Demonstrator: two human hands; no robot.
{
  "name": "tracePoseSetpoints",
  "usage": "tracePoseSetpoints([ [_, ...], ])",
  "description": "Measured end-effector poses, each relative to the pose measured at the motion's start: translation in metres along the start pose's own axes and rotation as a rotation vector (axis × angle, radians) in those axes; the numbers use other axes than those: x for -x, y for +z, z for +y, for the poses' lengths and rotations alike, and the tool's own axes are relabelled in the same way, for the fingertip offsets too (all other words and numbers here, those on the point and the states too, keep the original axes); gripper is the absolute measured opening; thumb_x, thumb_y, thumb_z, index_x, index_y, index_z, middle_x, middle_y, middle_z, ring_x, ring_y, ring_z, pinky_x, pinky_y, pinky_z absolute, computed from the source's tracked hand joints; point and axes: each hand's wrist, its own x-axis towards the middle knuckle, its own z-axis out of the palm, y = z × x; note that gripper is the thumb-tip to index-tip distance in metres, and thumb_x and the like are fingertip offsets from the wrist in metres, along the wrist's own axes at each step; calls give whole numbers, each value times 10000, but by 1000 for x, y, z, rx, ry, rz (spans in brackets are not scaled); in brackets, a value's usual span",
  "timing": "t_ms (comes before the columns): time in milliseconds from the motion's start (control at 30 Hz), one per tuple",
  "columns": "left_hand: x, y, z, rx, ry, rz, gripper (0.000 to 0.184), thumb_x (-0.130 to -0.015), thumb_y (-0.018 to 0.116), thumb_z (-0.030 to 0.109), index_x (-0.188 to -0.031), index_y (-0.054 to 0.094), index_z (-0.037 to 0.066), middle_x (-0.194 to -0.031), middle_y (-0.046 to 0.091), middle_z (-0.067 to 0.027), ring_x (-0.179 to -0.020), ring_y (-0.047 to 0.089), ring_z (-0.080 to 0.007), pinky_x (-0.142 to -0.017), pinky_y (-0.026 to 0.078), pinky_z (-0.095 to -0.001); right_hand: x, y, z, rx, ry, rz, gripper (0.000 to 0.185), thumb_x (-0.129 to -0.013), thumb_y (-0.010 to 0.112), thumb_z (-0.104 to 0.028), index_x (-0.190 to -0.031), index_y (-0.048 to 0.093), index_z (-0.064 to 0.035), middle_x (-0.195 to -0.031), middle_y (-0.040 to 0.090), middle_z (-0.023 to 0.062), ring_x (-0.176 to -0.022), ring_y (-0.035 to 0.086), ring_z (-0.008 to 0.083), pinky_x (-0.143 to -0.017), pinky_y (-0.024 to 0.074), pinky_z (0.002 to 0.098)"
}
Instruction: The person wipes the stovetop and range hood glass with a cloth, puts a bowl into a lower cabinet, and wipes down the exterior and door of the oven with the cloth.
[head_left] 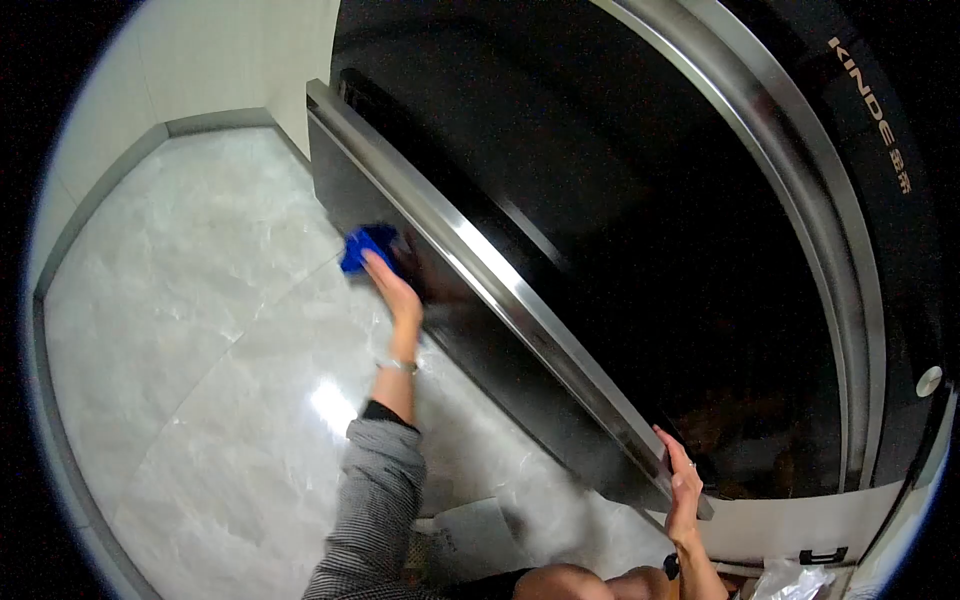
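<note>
My left hand [393, 290] presses a crumpled blue cloth [368, 247] against the outer face of a dark, glossy front panel [500, 365]. Its fingers are partly hidden behind the cloth. A brushed-metal edge [480, 255] runs along the top of this panel, which stands out from a black appliance [640, 200]. At the panel's lower right end, my right hand [682, 492] grips the metal edge, fingers over its inner side. A ring shows on that hand, and a bracelet on my left wrist.
Pale marbled floor tiles [190, 260] spread out on the left, bordered by grey skirting [215, 122] and light cabinet fronts [230, 55]. A curved metal strip [800, 170] crosses the appliance at right. Clear plastic [790, 580] lies at the bottom right, near a black handle [823, 556].
</note>
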Motion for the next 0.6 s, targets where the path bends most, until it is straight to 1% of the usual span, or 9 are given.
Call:
tracePoseSetpoints([
  [67, -51, 11, 31, 83, 41, 11, 671, -1014, 240, 419, -1452, 155, -83, -1543, 117, -230, -1440, 85, -334, -1167, 45, -391, 0, -1, -2, 18, 21, 4, 810, -886, 191, -633, -1296, 526, -20, -1318, 534, 181, -1225, 479, 354, -1027, 327, 405],
  [167, -10, 25, 67, -124, 534, -110, 689, -1003, 225, 447, -1440, 201, -85, -1530, 175, -230, -1432, 126, -351, -1163, 74, -405, -3, 0, -4, -37, 19, 1, 820, -880, 189, -640, -1288, 530, -16, -1306, 540, 187, -1210, 489, 353, -1016, 332, 387],
  [233, 55, 34, 108, -147, 804, -189, 822, -951, 258, 581, -1478, 99, -29, -1527, 154, -248, -1414, 103, -436, -1143, 75, -522, -3, 0, 2, -51, 7, 10, 814, -880, 193, -633, -1284, 529, -11, -1295, 542, 197, -1196, 499, 346, -1003, 339, 376],
  [333, 185, 29, 78, -101, 599, -433, 1103, -800, 393, 768, -1483, 40, -23, -1518, -6, -302, -1405, 88, -446, -1109, 22, -588, -3, 0, 5, -42, -12, 12, 804, -880, 202, -620, -1283, 525, -4, -1285, 544, 203, -1176, 512, 338, -989, 347, 373],
  [400, 275, 17, 56, -478, 819, -592, 1216, -718, 423, 834, -1459, 87, -71, -1468, 82, -379, -1372, 89, -520, -1098, 85, -613, -4, -1, -1, -46, 2, 9, 806, -877, 206, -621, -1282, 524, -2, -1278, 547, 203, -1169, 516, 335, -984, 350, 372],
  [433, 310, 18, 60, -466, 864, -848, 1079, -746, 453, 774, -1430, 175, -12, -1431, 177, -339, -1311, 200, -481, -1050, 183, -572, -4, -2, -3, -48, 10, 8, 807, -874, 211, -622, -1281, 524, 0, -1271, 550, 202, -1163, 520, 332, -979, 353, 371],
  [500, 360, 26, 81, -260, 578, -1646, 810, -801, 513, 656, -1371, 350, 104, -1355, 366, -260, -1190, 422, -401, -954, 380, -490, -2, -3, 3, -30, 11, 7, 802, -877, 207, -618, -1281, 523, -1, -1265, 553, 201, -1158, 521, 334, -975, 355, 372],
  [533, 375, 25, 87, -232, 463, -1861, 680, -829, 543, 597, -1341, 438, 162, -1317, 461, -220, -1130, 533, -362, -906, 478, -449, -3, -3, 7, -12, 4, 7, 797, -880, 204, -614, -1280, 523, -3, -1259, 555, 200, -1152, 523, 336, -972, 356, 372],
  [600, 389, 16, 82, -199, 540, -1897, 667, -841, 523, 545, -1359, 404, 142, -1343, 428, -220, -1164, 488, -369, -937, 433, -455, -1, -6, 14, -115, 19, -34, 792, -892, 290, -608, -1304, 497, 36, -1344, 497, 169, -1237, 441, 278, -1059, 268, 384],
])
